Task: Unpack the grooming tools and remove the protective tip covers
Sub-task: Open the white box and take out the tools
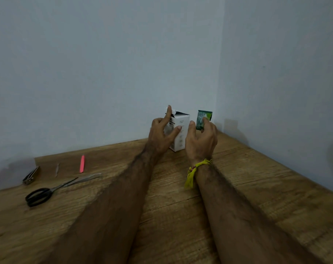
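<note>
The upright white box (179, 130) stands just beyond the loose-fingered left hand (162, 134); the right hand (201, 141) pinches a green sachet (203, 119).

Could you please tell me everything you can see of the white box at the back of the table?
The white box looks like thin cardboard and stands upright near the wall corner on the wooden table. Its top flap is open and looks torn. Small print on the front is unreadable. The left hand touches it, one finger at the flap.

Left hand (160, 134) against white box (181, 134) — right hand (201, 141) pinching green sachet (202, 119).
</note>
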Available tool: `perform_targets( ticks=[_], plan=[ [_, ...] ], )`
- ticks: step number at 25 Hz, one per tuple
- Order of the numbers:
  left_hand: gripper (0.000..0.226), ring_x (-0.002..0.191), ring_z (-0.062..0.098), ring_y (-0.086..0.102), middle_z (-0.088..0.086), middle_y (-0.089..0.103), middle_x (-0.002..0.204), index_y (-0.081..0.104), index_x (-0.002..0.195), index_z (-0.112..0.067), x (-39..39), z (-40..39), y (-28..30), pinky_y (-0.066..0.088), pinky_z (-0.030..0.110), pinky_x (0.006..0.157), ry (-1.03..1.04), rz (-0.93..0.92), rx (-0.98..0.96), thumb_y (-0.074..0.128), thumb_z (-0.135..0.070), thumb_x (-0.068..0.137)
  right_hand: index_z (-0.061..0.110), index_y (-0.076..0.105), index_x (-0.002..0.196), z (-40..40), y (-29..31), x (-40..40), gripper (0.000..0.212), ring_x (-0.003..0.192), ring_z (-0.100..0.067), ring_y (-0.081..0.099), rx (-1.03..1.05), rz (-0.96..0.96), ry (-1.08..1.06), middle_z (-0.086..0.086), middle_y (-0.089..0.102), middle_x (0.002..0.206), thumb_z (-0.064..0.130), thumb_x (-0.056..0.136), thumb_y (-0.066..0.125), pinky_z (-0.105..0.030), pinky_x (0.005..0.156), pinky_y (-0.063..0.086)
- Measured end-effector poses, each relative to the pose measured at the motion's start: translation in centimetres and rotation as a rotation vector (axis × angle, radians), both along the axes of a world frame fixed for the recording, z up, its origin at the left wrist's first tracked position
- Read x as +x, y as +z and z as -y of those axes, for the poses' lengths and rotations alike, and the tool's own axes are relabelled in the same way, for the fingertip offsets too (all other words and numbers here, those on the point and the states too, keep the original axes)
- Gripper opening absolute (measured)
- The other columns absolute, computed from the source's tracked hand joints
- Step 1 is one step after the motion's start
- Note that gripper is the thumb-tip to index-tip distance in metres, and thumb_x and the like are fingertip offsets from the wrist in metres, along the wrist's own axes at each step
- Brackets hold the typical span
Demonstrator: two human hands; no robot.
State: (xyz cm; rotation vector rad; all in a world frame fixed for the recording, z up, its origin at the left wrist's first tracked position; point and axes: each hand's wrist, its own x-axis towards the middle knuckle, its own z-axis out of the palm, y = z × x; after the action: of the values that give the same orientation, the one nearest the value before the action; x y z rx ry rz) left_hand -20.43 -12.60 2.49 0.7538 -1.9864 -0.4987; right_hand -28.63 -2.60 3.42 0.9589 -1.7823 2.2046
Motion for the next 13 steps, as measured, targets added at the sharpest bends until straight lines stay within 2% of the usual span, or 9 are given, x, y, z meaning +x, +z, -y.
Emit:
perform_targets(
  ticks=[3,5,8,11,13],
  plan=[
    [0.075,0.114,0.015,0.053,0.008,0.057,0.128,0.036,0.156,-0.025,0.33,0.00,-0.38,0.055,0.028,0.085,0.000,-0.093,-0.012,0.072,-0.033,0.091,-0.002,0.054,0.135,0.02,-0.10,-0.19,0.048,0.123,-0.028,0.053,0.007,0.005,0.000,-0.016,0.057,0.129,0.023,0.095,0.062,-0.047,0.102,0.047],
    [0.069,0.116,0.021,0.060,0.009,0.058,0.134,0.046,0.150,-0.023,0.51,0.05,-0.49,0.061,0.034,0.082,-0.011,-0.154,0.002,0.076,-0.033,0.088,-0.001,0.053,0.136,0.07,-0.14,-0.15,0.048,0.123,-0.028,0.053,0.017,0.012,0.010,-0.016,0.057,0.129,0.024,0.095,0.061,-0.047,0.101,0.049],
    [0.058,0.115,0.026,0.062,0.011,0.062,0.131,0.053,0.140,-0.018,0.49,-0.02,-0.46,0.062,0.044,0.082,-0.013,-0.143,-0.017,0.076,-0.031,0.088,-0.001,0.053,0.135,0.00,-0.03,0.15,0.047,0.123,-0.027,0.053,0.037,0.001,0.009,-0.016,0.057,0.129,0.024,0.096,0.061,-0.047,0.100,0.050],
    [0.055,0.116,0.026,0.062,0.010,0.064,0.131,0.051,0.138,-0.018,0.30,-0.04,-0.18,0.060,0.047,0.087,-0.020,-0.101,-0.015,0.074,-0.029,0.090,-0.001,0.054,0.135,-0.17,0.06,0.22,0.046,0.123,-0.026,0.053,0.064,-0.032,0.008,-0.016,0.057,0.129,0.023,0.096,0.060,-0.045,0.100,0.050],
    [0.072,0.124,0.025,0.060,0.011,0.059,0.141,0.036,0.150,-0.025,0.28,-0.20,-0.13,0.057,0.040,0.096,-0.054,-0.125,0.051,0.075,-0.027,0.090,-0.002,0.055,0.134,-0.23,0.06,0.18,0.044,0.123,-0.027,0.053,0.076,-0.046,-0.001,-0.017,0.058,0.129,0.019,0.096,0.060,-0.043,0.103,0.047]
  ],
)
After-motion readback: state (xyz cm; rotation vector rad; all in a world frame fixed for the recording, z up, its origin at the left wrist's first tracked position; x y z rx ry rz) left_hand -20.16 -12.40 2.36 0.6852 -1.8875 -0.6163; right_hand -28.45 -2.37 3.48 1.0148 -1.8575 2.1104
